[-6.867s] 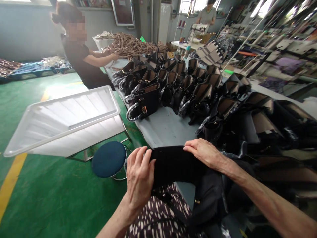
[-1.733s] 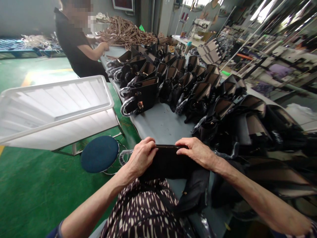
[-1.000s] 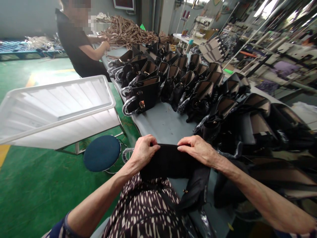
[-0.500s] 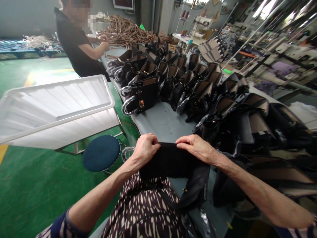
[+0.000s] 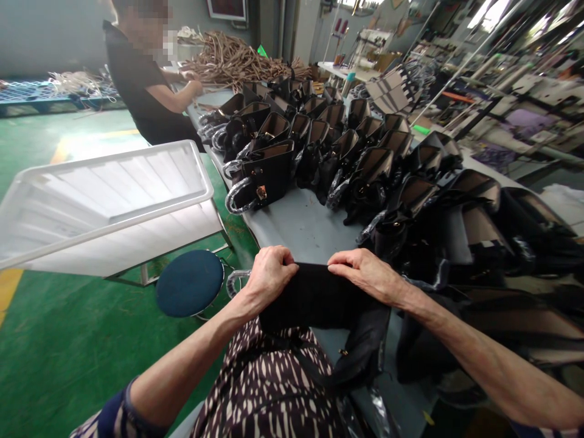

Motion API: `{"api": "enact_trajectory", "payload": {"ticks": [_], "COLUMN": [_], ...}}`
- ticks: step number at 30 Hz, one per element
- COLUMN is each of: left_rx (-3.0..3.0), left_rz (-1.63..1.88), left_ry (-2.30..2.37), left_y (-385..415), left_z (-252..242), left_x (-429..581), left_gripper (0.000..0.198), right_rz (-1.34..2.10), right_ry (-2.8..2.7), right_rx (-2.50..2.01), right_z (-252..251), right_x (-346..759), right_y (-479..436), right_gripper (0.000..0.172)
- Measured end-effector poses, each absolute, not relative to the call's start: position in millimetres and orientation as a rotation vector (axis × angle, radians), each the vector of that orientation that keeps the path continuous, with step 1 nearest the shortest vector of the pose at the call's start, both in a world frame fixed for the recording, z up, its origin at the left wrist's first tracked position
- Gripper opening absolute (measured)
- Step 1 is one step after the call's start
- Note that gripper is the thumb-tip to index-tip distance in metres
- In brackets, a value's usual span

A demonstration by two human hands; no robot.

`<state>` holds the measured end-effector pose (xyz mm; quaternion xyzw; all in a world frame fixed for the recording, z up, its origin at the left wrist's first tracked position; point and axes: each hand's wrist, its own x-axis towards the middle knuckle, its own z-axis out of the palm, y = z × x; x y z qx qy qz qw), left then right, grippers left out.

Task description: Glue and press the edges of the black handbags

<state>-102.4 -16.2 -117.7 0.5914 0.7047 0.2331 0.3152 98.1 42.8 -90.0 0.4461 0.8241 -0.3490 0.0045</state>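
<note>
A black handbag (image 5: 314, 298) is held at the near edge of the table, over my patterned clothing. My left hand (image 5: 272, 274) pinches the bag's top edge near its left end. Farther right along that same edge, my right hand (image 5: 365, 274) also has thumb and fingers closed on it. A plastic-wrapped handle (image 5: 237, 283) sticks out beside my left hand. The bag's strap with a small gold-coloured fitting (image 5: 343, 351) hangs at the lower right. The bag's inside is hidden from me.
Many black handbags (image 5: 269, 176) with tan linings crowd the grey table (image 5: 305, 222). To the left stand a white plastic tub (image 5: 114, 225) and a round blue stool (image 5: 190, 283). A person (image 5: 141, 85) works by a heap of brown straps (image 5: 228, 58). Sewing machines fill the far right.
Both hands keep their grip on the bag's top edge and have barely moved. The whole view has shifted very slightly. The other person's hands have moved a little.
</note>
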Motion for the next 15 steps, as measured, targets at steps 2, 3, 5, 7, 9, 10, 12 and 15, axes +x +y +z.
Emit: {"api": "enact_trajectory", "payload": {"ticks": [2, 3, 5, 7, 9, 10, 12, 15], "left_rx": [1.549, 1.546, 1.547, 1.55, 1.551, 1.552, 1.552, 1.549], "left_rz": [0.606, 0.601, 0.597, 0.599, 0.597, 0.593, 0.591, 0.612], "left_ry": [1.87, 1.877, 1.883, 1.888, 1.893, 1.895, 1.905, 1.932], "left_y": [-16.0, -15.9, -15.8, -15.7, -15.4, -15.1, -14.4, -13.1], "left_z": [-116.6, -116.2, -115.6, -115.5, -115.7, -115.9, -116.7, -118.5], "left_x": [-101.8, -101.5, -101.0, -100.7, -100.3, -100.1, -99.5, -99.1], "left_gripper": [0.012, 0.012, 0.012, 0.012, 0.012, 0.012, 0.011, 0.008], "right_rz": [-1.097, -1.097, -1.094, -1.087, -1.075, -1.066, -1.053, -1.046], "right_ry": [2.58, 2.58, 2.586, 2.595, 2.6, 2.601, 2.603, 2.608], "right_rx": [1.4, 1.4, 1.394, 1.391, 1.399, 1.404, 1.411, 1.418], "right_z": [-90.5, -90.8, -91.2, -91.2, -90.9, -90.6, -90.0, -89.6], "right_x": [98.0, 98.0, 98.2, 98.5, 99.0, 99.3, 99.9, 100.9], "right_y": [42.9, 43.0, 43.1, 42.9, 42.6, 42.3, 41.8, 41.0], "right_gripper": [0.025, 0.025, 0.025, 0.025, 0.025, 0.025, 0.024, 0.024]}}
